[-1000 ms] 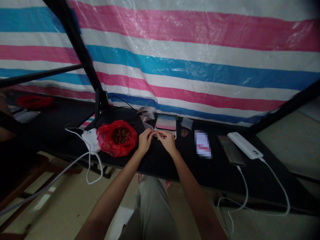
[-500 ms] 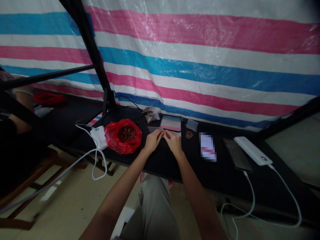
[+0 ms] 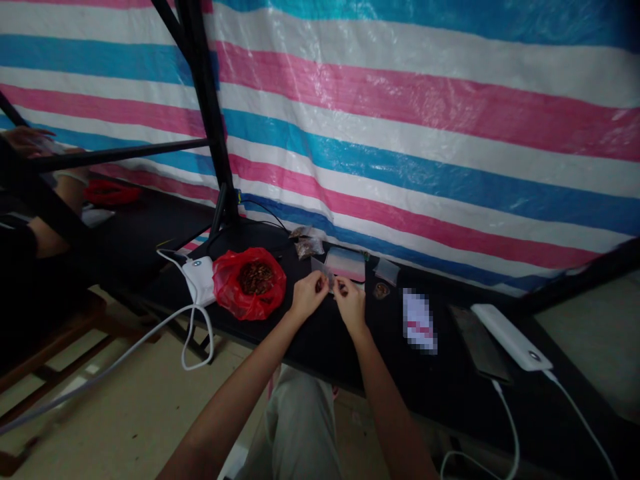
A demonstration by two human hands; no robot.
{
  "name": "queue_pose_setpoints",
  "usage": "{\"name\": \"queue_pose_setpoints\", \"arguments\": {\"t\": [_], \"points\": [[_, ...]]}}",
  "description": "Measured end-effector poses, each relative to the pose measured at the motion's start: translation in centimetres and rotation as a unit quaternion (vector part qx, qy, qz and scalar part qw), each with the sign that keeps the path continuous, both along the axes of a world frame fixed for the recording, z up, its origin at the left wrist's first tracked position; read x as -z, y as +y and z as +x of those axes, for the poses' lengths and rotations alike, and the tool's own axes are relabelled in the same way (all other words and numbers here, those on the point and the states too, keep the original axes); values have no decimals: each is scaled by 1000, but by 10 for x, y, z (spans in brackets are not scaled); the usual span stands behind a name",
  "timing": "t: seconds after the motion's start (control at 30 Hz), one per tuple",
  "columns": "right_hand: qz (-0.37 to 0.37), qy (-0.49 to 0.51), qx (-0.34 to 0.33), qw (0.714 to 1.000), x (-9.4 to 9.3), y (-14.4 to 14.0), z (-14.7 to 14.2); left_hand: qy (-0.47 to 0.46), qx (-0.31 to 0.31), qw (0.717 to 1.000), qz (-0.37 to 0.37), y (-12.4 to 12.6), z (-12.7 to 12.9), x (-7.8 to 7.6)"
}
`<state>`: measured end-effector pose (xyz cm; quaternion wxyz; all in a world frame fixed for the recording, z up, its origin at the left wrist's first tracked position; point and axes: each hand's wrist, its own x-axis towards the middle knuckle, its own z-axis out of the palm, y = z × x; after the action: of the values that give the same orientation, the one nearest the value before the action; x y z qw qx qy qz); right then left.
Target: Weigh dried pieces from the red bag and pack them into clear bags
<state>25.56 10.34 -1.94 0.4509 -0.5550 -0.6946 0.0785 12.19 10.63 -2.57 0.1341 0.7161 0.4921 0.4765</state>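
Observation:
Over the black table [image 3: 310, 340], my left hand [image 3: 309, 293] and my right hand [image 3: 351, 303] pinch a small clear plastic bag [image 3: 323, 268] between them. Its upper part shows beyond my fingertips; the rest is hidden. Left of my hands lies an open red plastic bag [image 3: 227, 273] with many small brown pieces [image 3: 257, 277] inside. Just beyond my fingers sits a flat silvery device [image 3: 346, 261]. Behind it to the left are small filled clear bags [image 3: 309, 248]. Flat clear bags [image 3: 387, 271] and a small round brownish thing [image 3: 381, 291] lie to its right.
A white power bank [image 3: 513, 337] and a dark phone [image 3: 480, 343], both with cables, lie at the right, near a blurred-out card [image 3: 419, 320]. A white box [image 3: 199, 280] with a cable stands left. A co-worker's arm [image 3: 63, 213] shows beyond the black frame [image 3: 207, 100].
My hands have moved slightly apart, and the small clear bag now stands up between my fingertips. The head view has tilted up a little. At the left, the co-worker's hands have come into view.

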Motion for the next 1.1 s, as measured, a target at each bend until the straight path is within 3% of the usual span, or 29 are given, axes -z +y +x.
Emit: {"name": "queue_pose_setpoints", "arguments": {"t": [0.17,0.37,0.5,0.63,0.73,0.83,0.93,1.0,1.1], "points": [[11,-46,-30,998,-1,-5,-7,-54,30,998,7,4,2,1],[9,-49,11,999,4,4,3,-25,100,995,19,3,5,4],[30,-19,64,997,5,7,7,-8,58,998,25,0,4,3],[35,72,73,994,4,5,3,43,-10,995,87,-4,-1,8],[1,124,39,991,4,3,-1,101,-39,982,154,-8,-5,9],[-23,125,0,992,4,4,0,195,28,965,176,-12,-7,2],[-47,99,-6,994,6,7,3,265,108,947,143,-11,-4,-7],[-72,89,-12,993,8,10,5,277,113,946,126,-9,-3,-10],[-92,97,-35,990,12,16,7,278,75,950,120,-4,-6,-9]]}}
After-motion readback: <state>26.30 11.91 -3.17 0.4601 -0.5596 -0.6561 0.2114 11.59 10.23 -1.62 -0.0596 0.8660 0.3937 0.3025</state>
